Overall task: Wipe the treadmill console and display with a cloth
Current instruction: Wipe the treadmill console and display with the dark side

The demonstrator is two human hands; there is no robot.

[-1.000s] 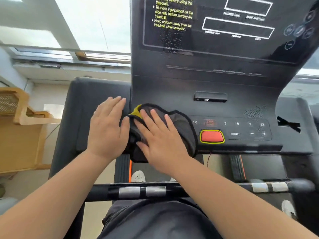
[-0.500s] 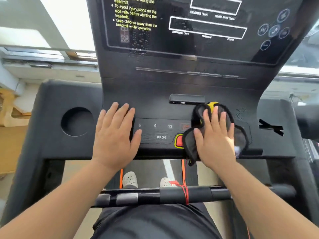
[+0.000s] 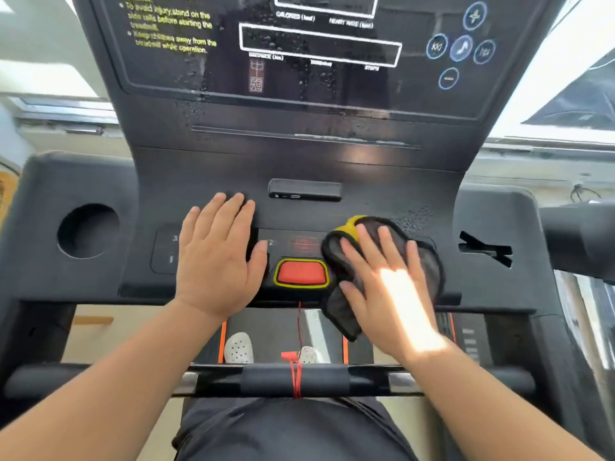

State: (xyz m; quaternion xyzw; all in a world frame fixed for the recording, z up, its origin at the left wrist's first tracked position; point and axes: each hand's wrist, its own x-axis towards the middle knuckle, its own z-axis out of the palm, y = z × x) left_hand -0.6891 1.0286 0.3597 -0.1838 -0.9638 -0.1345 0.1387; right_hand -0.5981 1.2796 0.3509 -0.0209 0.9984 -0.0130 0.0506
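The black treadmill console [image 3: 366,181] fills the view, with its glossy display [image 3: 299,71] above carrying water droplets. My right hand [image 3: 386,287] presses flat on a dark grey cloth [image 3: 429,261] with a yellow edge, on the right part of the button panel. The cloth hangs a little over the console's front edge. My left hand [image 3: 216,257] lies flat and spread on the left part of the button panel, holding nothing. Between the hands sits the red stop button [image 3: 301,272].
A round cup holder [image 3: 88,231] is at the console's left. A slot [image 3: 484,249] is cut in its right wing. The front handlebar [image 3: 296,380] crosses below my arms with a red cord tied to it. Windows lie behind on both sides.
My right hand slid the cloth from the left of the button panel to the right of the red button. My left hand moved right onto the panel's left side.
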